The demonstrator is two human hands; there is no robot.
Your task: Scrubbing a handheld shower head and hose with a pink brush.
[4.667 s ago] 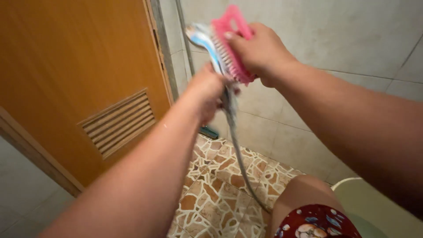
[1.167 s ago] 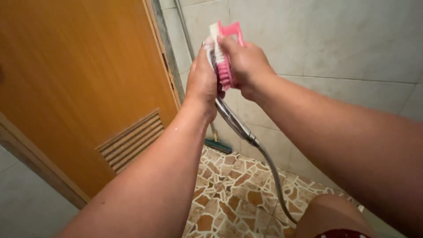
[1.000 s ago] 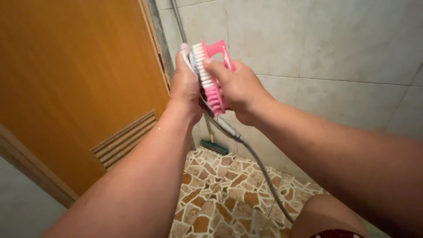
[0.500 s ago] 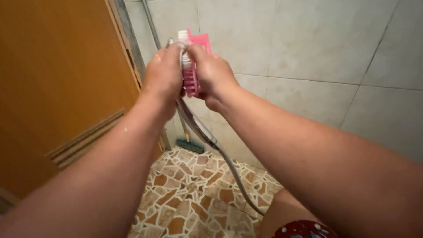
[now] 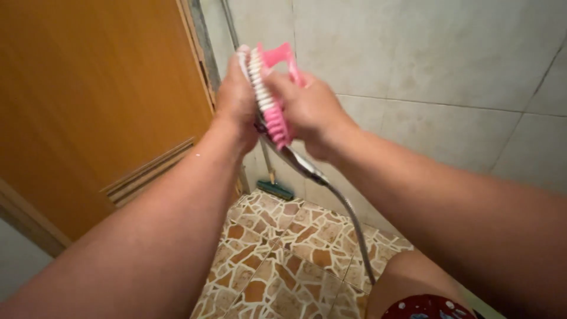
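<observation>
Both hands engaged: my left hand [image 5: 236,100] grips the shower head [image 5: 243,54], my right hand [image 5: 310,109] closes fingers round the pink brush [image 5: 269,97], bristles against it; scrubbing under way, next stroke needs steady pressure.

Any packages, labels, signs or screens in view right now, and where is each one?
None in view: only the pink scrub brush in the right hand, the shower head in the left hand, the orange door and the tiled wall.

One pink scrub brush [image 5: 271,97], one shower head [image 5: 295,159], one hose [image 5: 354,227], two hands, one door [image 5: 88,100]
</observation>
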